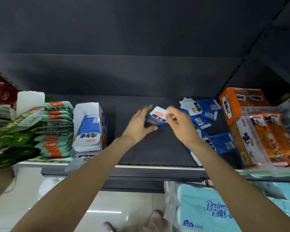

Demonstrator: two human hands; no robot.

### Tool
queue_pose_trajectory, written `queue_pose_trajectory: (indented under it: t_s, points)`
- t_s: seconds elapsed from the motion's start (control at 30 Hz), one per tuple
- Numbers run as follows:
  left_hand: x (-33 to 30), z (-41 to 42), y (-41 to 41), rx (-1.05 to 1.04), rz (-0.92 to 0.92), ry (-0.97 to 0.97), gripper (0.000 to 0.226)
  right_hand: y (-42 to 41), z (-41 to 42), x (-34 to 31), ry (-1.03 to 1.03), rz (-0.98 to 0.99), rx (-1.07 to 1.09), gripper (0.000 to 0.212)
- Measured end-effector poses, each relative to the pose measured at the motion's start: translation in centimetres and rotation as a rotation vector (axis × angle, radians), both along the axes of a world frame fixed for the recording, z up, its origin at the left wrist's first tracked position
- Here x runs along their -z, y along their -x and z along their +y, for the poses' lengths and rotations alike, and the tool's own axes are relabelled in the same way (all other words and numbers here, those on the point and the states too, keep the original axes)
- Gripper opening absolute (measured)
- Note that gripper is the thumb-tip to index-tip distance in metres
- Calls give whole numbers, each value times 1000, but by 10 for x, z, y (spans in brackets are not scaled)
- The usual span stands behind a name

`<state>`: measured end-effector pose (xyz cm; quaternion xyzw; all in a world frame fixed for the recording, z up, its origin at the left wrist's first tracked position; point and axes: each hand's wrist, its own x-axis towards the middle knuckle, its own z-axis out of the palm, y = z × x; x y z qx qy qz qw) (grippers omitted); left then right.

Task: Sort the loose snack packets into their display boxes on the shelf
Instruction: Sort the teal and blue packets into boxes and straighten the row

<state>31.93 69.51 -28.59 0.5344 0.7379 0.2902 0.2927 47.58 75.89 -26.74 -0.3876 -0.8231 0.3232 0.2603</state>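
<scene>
Left hand (139, 124) and right hand (181, 124) both seemingly grip blue-white packet (156, 117) between them.

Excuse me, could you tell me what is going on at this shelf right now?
A person is sorting snack packets on a dark shelf. Both hands hold one blue and white packet above the shelf: the left hand cups it, the right hand pinches its top. More blue packets lie loose to the right; an open display box stands to the left.
</scene>
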Motion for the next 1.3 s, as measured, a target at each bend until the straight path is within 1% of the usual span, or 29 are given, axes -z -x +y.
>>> queue_pose_trajectory:
  t_s: [0.07,0.1,0.13,0.2,0.23,0.3,0.37,0.43,0.5,0.57,0.63,0.77,0.83,0.93,0.97,1.03,1.07,1.13,1.2,1.23,1.3]
  points:
    - [-25,-10,6,-21,46,-97,41,8,-7,-17,133,156,14,11]
    - [-36,-17,10,-35,52,-119,29,14,-13,-27,222,247,23,7]
    - [-46,-24,16,-49,41,-142,23,20,-18,-36,311,342,23,8]
    - [-62,-43,32,-75,9,-185,24,34,-31,-52,437,425,-12,24]
    - [-69,-52,40,-77,-8,-197,27,43,-39,-58,413,380,-39,26]
    - [-81,-72,61,-59,-8,-184,32,63,-53,-65,333,289,-92,20]
    - [-92,-92,83,-52,40,-200,32,88,-70,-75,344,325,-108,17]
    - [-101,-112,106,-76,99,-283,30,114,-84,-81,365,366,-102,17]
    - [-107,-128,126,-119,109,-358,26,137,-96,-83,363,374,-89,16]
    - [-109,-140,142,-141,79,-397,25,155,-105,-77,298,331,-60,16]
    - [-106,-147,155,-122,112,-390,22,166,-109,-68,191,253,-44,18]
    - [-95,-152,173,-42,310,-294,13,172,-114,-54,-26,107,-70,17]
    - [-89,-153,177,32,459,-249,15,173,-117,-45,-82,21,-120,19]
    - [-82,-154,175,193,880,-63,26,173,-120,-33,-41,-155,-166,28]
    - [-80,-154,172,244,991,-16,30,172,-121,-31,-20,-213,-182,32]
    - [-75,-153,165,319,1097,30,37,168,-120,-31,5,-269,-199,38]
    - [-73,-151,161,334,1107,20,40,164,-119,-33,15,-246,-182,40]
    - [-73,-147,152,316,1052,-47,47,153,-114,-36,45,-102,-97,40]
    - [-71,-138,135,300,949,-211,48,136,-102,-35,62,42,25,36]
    - [-71,-129,123,293,895,-262,46,125,-94,-32,63,64,86,35]
    - [-66,-105,93,276,822,-296,43,99,-76,-24,71,19,196,35]
